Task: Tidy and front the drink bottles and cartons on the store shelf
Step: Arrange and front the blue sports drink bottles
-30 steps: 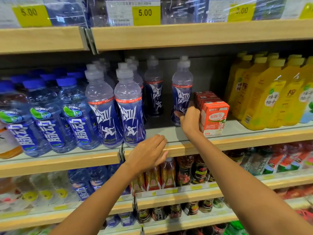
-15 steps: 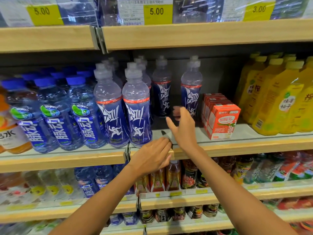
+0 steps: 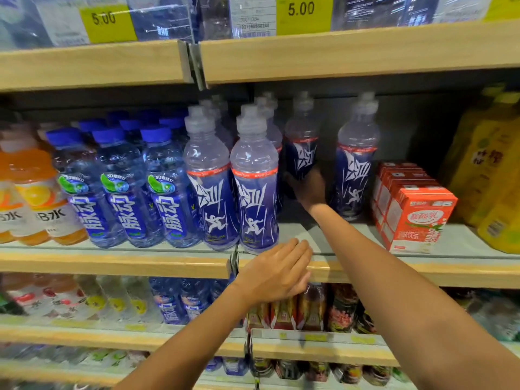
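My right hand [image 3: 308, 190] curls round the rear purple bottle [image 3: 302, 156] rising above it; my left hand [image 3: 277, 273] lies flat on the shelf edge [image 3: 436, 273].

Cannot tell how the right hand [image 3: 308, 190] meets the back bottle [image 3: 302, 153], dark in shadow near the rear of the shelf [image 3: 112, 263]. Cropped at the left end, orange bottles [image 3: 31, 192]; cropped and blurred at the right end, yellow bottles [image 3: 489, 164].
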The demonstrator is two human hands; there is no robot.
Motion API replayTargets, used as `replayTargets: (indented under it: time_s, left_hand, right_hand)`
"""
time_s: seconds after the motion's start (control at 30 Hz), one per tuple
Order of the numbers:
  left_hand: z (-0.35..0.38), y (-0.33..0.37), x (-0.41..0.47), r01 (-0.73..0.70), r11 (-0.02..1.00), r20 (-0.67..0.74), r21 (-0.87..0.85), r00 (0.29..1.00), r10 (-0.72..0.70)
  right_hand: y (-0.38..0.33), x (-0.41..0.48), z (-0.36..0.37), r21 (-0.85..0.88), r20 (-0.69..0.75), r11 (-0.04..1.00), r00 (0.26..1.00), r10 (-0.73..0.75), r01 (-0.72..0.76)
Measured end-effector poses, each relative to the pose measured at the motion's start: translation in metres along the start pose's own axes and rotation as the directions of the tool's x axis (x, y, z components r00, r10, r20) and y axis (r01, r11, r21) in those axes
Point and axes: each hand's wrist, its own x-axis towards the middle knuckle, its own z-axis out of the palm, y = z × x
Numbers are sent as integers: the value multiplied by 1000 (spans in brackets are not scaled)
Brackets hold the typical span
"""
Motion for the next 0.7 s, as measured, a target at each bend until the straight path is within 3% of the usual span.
replayTargets:
  time_s: [0.2, 0.43, 0.53, 0.6, 0.7]
  left_hand:
    - [-1, -3, 0, -1, 1000, 18, 4, 1000, 1]
    - [-8, 0, 3, 50, 997, 76, -52, 996, -46]
    - [-19, 6, 11, 175, 972, 171, -156, 974, -148]
    - [-29, 13, 10, 309, 921, 213, -236, 941, -262]
    - [-44, 21, 4, 576, 723, 235, -382, 817, -527]
  right_hand:
    - [-7, -4, -4, 45, -15, 998, 999, -31, 32]
    - [-23, -31, -26, -118, -29, 993, 999, 18, -21]
    - [-29, -55, -45, 5, -65, 998, 996, -62, 62]
    - [-33, -71, -60, -14, -94, 994, 990, -107, 106]
    - [-41, -90, -85, -31, -51, 994, 993, -103, 101]
